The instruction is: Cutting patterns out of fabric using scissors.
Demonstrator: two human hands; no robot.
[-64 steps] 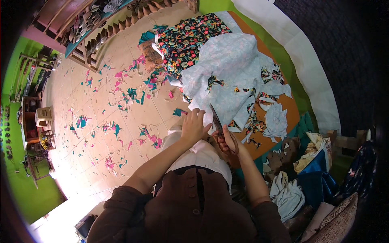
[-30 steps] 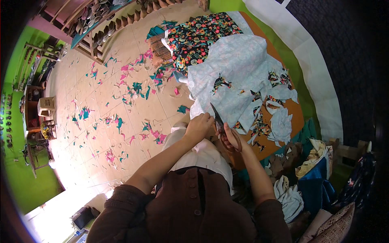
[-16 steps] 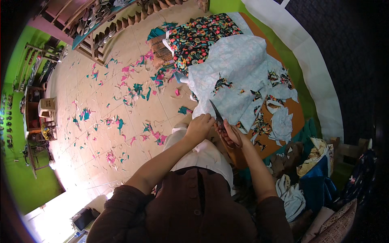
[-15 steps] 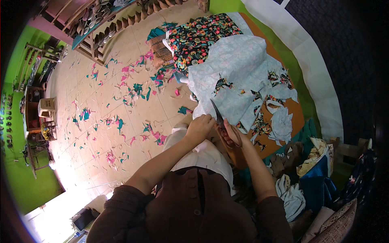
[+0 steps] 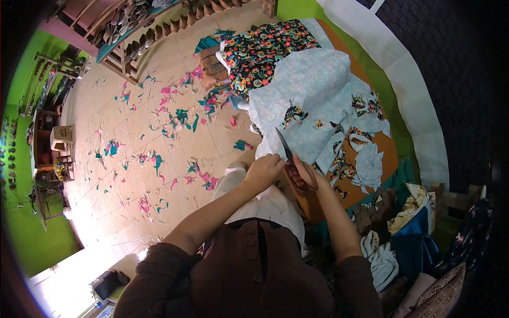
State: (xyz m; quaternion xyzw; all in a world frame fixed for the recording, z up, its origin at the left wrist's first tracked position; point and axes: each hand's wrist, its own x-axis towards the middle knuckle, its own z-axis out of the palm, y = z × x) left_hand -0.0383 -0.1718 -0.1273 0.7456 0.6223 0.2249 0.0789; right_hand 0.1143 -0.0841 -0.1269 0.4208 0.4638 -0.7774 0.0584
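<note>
In my right hand (image 5: 302,174) is a pair of dark-bladed scissors (image 5: 284,144), its blades pointing up and away over the cloth. Fingers closed, my left hand (image 5: 266,170) pinches the near edge of the patterned fabric (image 5: 302,74), close beside the scissors. The fabric's pale underside faces up here, while its dark floral side shows at the far end of the brown table (image 5: 383,153). Exactly how the pinched edge sits in my fingers is hidden.
Pale and floral offcuts (image 5: 367,164) lie on the table's right part. Teal and pink scraps (image 5: 183,117) litter the tiled floor at left. A shoe rack (image 5: 124,50) stands at the far left, a plastic stool (image 5: 61,137) by the left wall. Piled cloth (image 5: 379,259) sits at lower right.
The view has shifted very slightly. Both hands stay close together at the fabric's near edge, with the scissors almost unmoved.
</note>
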